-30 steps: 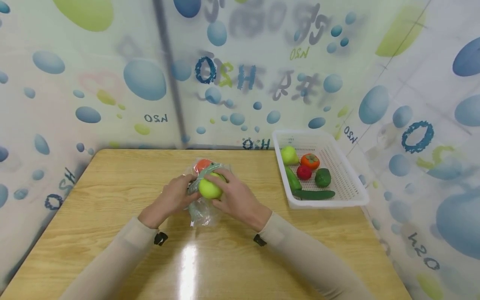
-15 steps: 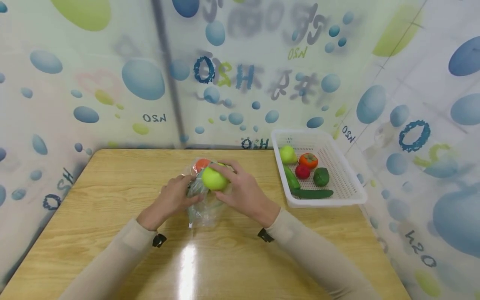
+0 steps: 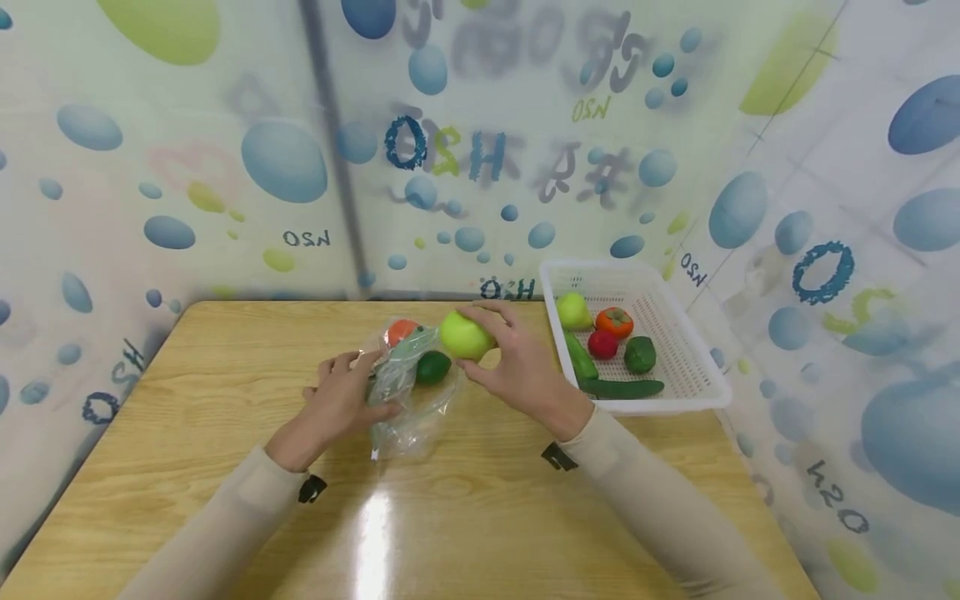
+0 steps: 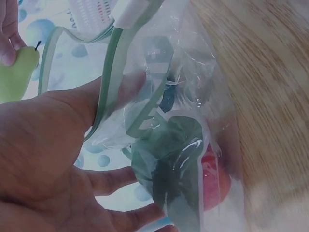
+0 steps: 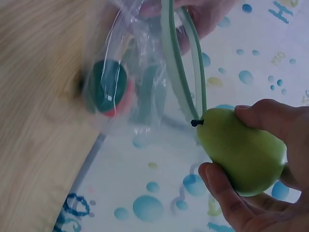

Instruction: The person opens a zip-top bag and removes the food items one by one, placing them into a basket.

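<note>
My right hand (image 3: 525,362) grips a light green pear (image 3: 465,335), stem toward the bag, just right of the bag's mouth; the right wrist view shows the pear (image 5: 241,152) between thumb and fingers. A clear zip bag (image 3: 397,429) with pale green trim lies on the table, its mouth gaping. Inside it are a dark green rounded item (image 3: 432,367) and an orange-red one (image 3: 401,332). My left hand (image 3: 333,408) rests at the bag's left side with spread fingers. In the left wrist view, its thumb reaches behind the green trim (image 4: 107,79) and its fingertips touch the bag.
A white plastic basket (image 3: 693,358) at the right holds another green pear (image 3: 573,311), a persimmon (image 3: 615,323), a red round fruit (image 3: 603,344), a dark green pepper-like item (image 3: 640,356) and long green vegetables (image 3: 621,389). Patterned curtains surround the wooden table (image 3: 247,358).
My right hand has moved right with the pear, away from the bag, uncovering the dark green item. My left hand's fingers have spread and shifted slightly left.
</note>
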`<action>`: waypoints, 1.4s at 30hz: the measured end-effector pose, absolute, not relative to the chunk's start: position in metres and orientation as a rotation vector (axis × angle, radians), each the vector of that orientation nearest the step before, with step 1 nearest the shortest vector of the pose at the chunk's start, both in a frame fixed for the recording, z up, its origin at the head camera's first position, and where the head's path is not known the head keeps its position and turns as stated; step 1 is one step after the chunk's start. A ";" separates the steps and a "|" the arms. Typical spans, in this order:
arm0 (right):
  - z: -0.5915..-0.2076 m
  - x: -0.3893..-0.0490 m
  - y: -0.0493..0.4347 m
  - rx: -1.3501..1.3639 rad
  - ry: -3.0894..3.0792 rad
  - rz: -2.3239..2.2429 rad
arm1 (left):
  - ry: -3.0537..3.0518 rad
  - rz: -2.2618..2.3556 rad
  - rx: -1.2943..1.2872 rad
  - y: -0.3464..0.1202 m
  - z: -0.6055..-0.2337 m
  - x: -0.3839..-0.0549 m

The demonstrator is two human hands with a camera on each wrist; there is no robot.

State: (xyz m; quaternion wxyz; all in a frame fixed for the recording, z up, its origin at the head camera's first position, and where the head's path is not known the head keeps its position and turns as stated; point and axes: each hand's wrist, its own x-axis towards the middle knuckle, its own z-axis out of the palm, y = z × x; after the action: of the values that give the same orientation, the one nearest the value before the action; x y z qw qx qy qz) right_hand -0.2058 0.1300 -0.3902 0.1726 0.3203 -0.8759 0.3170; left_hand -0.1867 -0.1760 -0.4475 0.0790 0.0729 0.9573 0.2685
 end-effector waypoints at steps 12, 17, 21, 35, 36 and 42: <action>-0.378 -0.217 0.186 0.729 -2.550 0.836 | 2.904 0.771 0.276 -0.185 -0.451 -0.184; -0.373 -0.221 0.211 0.626 -2.631 0.784 | 2.892 0.756 0.267 -0.188 -0.452 -0.185; -0.371 -0.228 0.231 0.522 -2.712 0.734 | 2.889 0.755 0.266 -0.189 -0.454 -0.186; -0.371 -0.251 0.287 0.269 -3.009 0.570 | 2.871 0.751 0.256 -0.190 -0.456 -0.188; -0.372 -0.251 0.289 0.265 -3.023 0.558 | 2.871 0.750 0.257 -0.191 -0.456 -0.188; -0.375 -0.251 0.299 0.267 -3.094 0.488 | 2.860 0.749 0.246 -0.192 -0.456 -0.188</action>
State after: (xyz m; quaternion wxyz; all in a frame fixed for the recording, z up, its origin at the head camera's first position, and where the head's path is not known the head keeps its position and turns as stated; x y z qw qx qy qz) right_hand -0.2513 0.2993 -0.3751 -0.0012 0.0848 -0.9843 0.1551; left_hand -0.1881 -0.1917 -0.4562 0.0872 0.0826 0.9604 0.2514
